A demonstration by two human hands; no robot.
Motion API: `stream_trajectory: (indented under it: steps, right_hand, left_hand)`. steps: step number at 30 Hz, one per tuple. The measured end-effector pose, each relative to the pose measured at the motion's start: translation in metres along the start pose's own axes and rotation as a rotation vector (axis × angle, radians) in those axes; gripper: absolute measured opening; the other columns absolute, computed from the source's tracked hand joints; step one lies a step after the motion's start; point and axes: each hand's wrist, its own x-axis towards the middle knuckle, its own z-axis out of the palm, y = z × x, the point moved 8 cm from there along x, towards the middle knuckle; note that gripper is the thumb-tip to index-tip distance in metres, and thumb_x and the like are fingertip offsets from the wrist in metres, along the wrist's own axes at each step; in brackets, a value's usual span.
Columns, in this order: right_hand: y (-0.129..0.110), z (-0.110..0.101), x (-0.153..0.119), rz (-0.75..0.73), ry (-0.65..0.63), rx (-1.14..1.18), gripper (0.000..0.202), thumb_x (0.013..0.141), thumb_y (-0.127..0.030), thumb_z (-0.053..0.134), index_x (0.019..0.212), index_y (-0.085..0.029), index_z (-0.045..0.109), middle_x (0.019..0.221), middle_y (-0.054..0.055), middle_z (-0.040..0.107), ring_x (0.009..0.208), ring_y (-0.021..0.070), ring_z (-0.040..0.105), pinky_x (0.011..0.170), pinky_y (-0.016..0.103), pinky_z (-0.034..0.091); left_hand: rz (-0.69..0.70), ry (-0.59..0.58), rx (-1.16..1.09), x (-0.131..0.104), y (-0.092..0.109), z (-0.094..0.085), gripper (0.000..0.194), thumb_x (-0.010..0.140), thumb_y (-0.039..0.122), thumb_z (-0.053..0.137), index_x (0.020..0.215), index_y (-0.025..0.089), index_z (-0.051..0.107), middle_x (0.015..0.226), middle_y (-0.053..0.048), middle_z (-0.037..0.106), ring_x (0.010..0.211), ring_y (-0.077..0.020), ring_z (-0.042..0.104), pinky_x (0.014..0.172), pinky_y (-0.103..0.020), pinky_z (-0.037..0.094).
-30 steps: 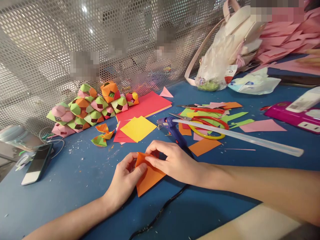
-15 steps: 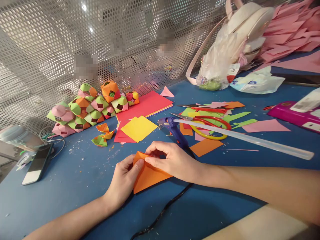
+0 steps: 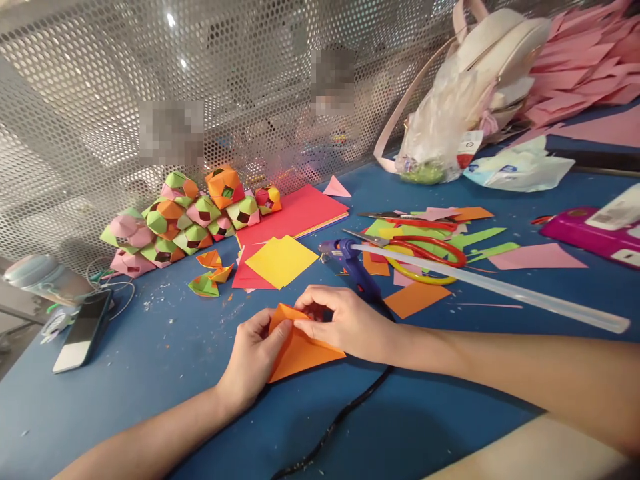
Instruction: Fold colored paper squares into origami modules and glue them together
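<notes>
Low in the middle of the head view, an orange paper (image 3: pixel 305 352) is held between both hands, with a folded part near its top corner. My left hand (image 3: pixel 257 350) grips its left edge, thumb on top. Thumb and fingers of my right hand (image 3: pixel 345 323) pinch the upper part, close to the left thumb. Just beyond the hands lie yellow sheets (image 3: pixel 283 261) on red ones, and a blue glue gun (image 3: pixel 353 267) with a long clear glue stick. Small folded orange and green pieces (image 3: pixel 210 273) rest to the left.
Folded paper balls (image 3: pixel 167 220) are stacked by the perforated metal screen. Scissors (image 3: pixel 430 250) lie among paper scraps. A phone (image 3: pixel 83 333) and a cup (image 3: pixel 47 277) stand left; a white bag (image 3: pixel 500 47) and a purple tool (image 3: pixel 590 230) are right. A black cable (image 3: pixel 345 417) crosses the blue table.
Both hands keep their grip on the orange paper, with only slight finger movement. The surroundings have shifted a little right and down in the view.
</notes>
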Motion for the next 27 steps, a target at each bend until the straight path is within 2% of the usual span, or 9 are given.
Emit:
stream_trajectory:
  steps: [7, 12, 15, 18, 23, 27]
  right_hand:
    - [-0.004, 0.001, 0.004, -0.044, -0.119, -0.076, 0.01, 0.077, -0.009, 0.053, 0.074, -0.019, 0.054, 0.068, -0.004, 0.051, 0.059, 0.0086, 0.046, 0.056, 0.021, 0.038]
    - [-0.01, 0.001, 0.002, -0.173, -0.102, -0.095, 0.013, 0.079, -0.007, 0.05, 0.077, -0.018, 0.058, 0.073, -0.001, 0.053, 0.064, 0.0097, 0.049, 0.06, 0.022, 0.04]
    - [-0.014, 0.003, -0.001, -0.246, -0.107, -0.126, 0.012, 0.081, -0.008, 0.051, 0.082, -0.017, 0.059, 0.075, 0.0, 0.055, 0.065, 0.0102, 0.05, 0.062, 0.023, 0.042]
    - [-0.012, 0.003, 0.0, -0.211, -0.113, -0.125, 0.007, 0.083, -0.014, 0.056, 0.087, -0.016, 0.061, 0.077, 0.001, 0.06, 0.067, 0.0104, 0.055, 0.063, 0.022, 0.045]
    - [-0.009, -0.002, 0.004, -0.196, -0.101, -0.151, 0.005, 0.081, -0.016, 0.06, 0.083, -0.016, 0.065, 0.073, 0.0, 0.064, 0.063, 0.01, 0.058, 0.059, 0.021, 0.046]
    - [-0.007, -0.003, 0.003, -0.19, -0.106, -0.168, 0.004, 0.081, -0.016, 0.061, 0.08, -0.016, 0.065, 0.071, 0.0, 0.063, 0.062, 0.0094, 0.057, 0.057, 0.02, 0.044]
  left_hand:
    - [-0.003, -0.046, 0.029, 0.003, 0.0, 0.001, 0.023, 0.08, 0.036, 0.058, 0.075, 0.015, 0.063, 0.067, 0.002, 0.057, 0.062, -0.0105, 0.048, 0.056, -0.019, 0.039]
    - [-0.006, -0.072, 0.031, 0.005, -0.003, 0.0, 0.021, 0.081, 0.033, 0.058, 0.088, 0.016, 0.069, 0.079, -0.001, 0.067, 0.074, -0.014, 0.056, 0.066, -0.021, 0.043]
    - [-0.022, -0.08, 0.021, 0.002, -0.003, -0.001, 0.024, 0.081, 0.033, 0.058, 0.094, 0.016, 0.07, 0.08, -0.002, 0.068, 0.074, -0.0151, 0.057, 0.065, -0.022, 0.045]
    - [-0.025, -0.105, 0.062, -0.001, -0.001, -0.004, 0.026, 0.082, 0.033, 0.056, 0.096, 0.016, 0.071, 0.079, -0.002, 0.068, 0.074, -0.0159, 0.058, 0.065, -0.022, 0.045]
    - [-0.028, -0.152, 0.1, -0.003, -0.006, -0.014, 0.028, 0.084, 0.031, 0.053, 0.104, 0.02, 0.07, 0.091, -0.003, 0.07, 0.091, -0.0206, 0.059, 0.076, -0.025, 0.046]
    - [-0.054, -0.21, 0.06, -0.004, -0.015, -0.015, 0.032, 0.084, 0.024, 0.05, 0.112, 0.022, 0.066, 0.087, -0.001, 0.07, 0.088, -0.0193, 0.06, 0.076, -0.026, 0.046]
